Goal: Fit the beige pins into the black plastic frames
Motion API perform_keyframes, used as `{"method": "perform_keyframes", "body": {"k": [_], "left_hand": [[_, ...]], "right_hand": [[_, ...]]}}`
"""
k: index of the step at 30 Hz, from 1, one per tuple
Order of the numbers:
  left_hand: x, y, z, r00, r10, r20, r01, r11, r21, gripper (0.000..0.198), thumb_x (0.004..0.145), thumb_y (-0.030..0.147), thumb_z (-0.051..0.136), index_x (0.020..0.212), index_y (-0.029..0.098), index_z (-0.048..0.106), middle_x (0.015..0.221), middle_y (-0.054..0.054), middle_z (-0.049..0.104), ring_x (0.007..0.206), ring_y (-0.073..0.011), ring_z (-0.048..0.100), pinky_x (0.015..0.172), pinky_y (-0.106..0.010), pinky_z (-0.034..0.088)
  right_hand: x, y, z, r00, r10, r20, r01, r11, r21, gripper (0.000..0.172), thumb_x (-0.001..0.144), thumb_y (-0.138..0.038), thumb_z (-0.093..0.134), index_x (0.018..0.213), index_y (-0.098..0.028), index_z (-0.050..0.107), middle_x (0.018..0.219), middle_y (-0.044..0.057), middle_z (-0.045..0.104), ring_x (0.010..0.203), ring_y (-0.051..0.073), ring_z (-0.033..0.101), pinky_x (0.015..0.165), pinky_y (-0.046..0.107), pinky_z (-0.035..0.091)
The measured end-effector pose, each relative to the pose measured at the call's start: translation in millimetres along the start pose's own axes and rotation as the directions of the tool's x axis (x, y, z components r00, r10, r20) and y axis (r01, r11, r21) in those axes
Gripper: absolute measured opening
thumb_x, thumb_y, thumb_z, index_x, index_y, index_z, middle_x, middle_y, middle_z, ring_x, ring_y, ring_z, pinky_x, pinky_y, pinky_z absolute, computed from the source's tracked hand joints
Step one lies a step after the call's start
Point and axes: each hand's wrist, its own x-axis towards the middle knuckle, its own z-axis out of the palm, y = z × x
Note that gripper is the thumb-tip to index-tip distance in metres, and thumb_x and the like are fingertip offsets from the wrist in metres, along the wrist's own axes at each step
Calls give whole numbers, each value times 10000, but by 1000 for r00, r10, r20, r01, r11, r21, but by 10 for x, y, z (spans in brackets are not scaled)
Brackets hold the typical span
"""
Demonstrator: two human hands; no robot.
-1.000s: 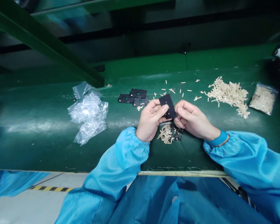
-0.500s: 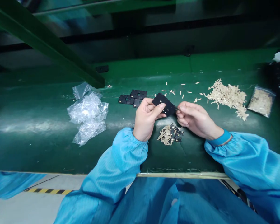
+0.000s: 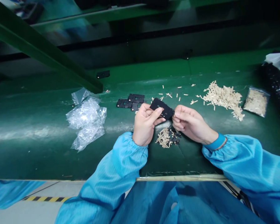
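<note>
- Counter: green surface, pale strip along front edge; floor w/ yellow-black stripe beyond that edge.
- Green beam: runs diagonally above counter at back L, its end just above the plastic bags, well apart from hands.
- L sleeve & R sleeve: blue, gathered cuffs, both cross front edge of counter.
- Plastic bags: crumpled see-through heap, L of hands, well apart from them.
- Black strip: far R edge, partly dark, beside small bag of beige bits.
- Beige pile: loose strips, R of hands, strays scattered toward them.
- Black plates: three flat, just past L hand, overlapping or touching.
- Small heap: beige strips mixed w/ black bits, right under & btwn hands, nearest thing in the way below them.
- Black plate: held up off counter btwn hands, tilted.
- L hand: fingers pinched on plate's L end.
- R hand: fingertips closed on plate's R corner.
</note>
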Motion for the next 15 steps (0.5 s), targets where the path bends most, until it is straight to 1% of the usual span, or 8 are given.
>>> {"method": "perform_keyframes", "body": {"k": [4, 8, 10, 13, 15], "left_hand": [[-13, -1, 15, 999, -42, 12, 42, 999, -23, 431, 722, 320, 873, 867, 206, 483, 758, 72, 691, 690, -66, 702, 656, -160, 624], [-14, 3, 2, 997, -75, 26, 76, 996, -47, 418, 732, 320, 867, 882, 202, 496, 827, 59, 716, 726, -68, 716, 674, -158, 625], [-11, 2, -6, 996, -83, 22, 84, 995, -57, 415, 729, 312, 867, 880, 202, 497, 832, 55, 716, 721, -69, 714, 670, -161, 626], [-6, -1, -10, 994, -107, 20, 109, 991, -76, 423, 718, 294, 871, 872, 207, 486, 840, 59, 717, 698, -63, 703, 656, -162, 626], [-6, -1, -7, 991, -130, 29, 132, 987, -94, 427, 715, 284, 873, 869, 209, 482, 846, 64, 715, 690, -59, 699, 650, -158, 624]], "right_hand": [[-10, 54, 14, 1000, -6, -4, 6, 999, -33, 243, 902, -334, 720, 811, -207, 534, 655, -60, 515, 521, 76, 402, 507, 243, 275], [-12, 104, -4, 999, 12, 51, -6, 993, -116, 255, 883, -360, 749, 836, -208, 550, 641, -63, 501, 537, 83, 406, 521, 240, 299], [-6, 92, -18, 999, -7, 31, 11, 992, -126, 249, 875, -362, 754, 837, -206, 563, 661, -53, 518, 541, 85, 409, 524, 245, 305], [6, 39, -31, 997, -63, -37, 59, 994, -94, 233, 883, -382, 732, 837, -206, 587, 706, -31, 552, 553, 94, 434, 529, 258, 315], [14, 7, -34, 996, -85, -38, 82, 994, -66, 231, 911, -407, 690, 841, -205, 603, 717, -22, 552, 559, 100, 451, 534, 264, 325]]}}
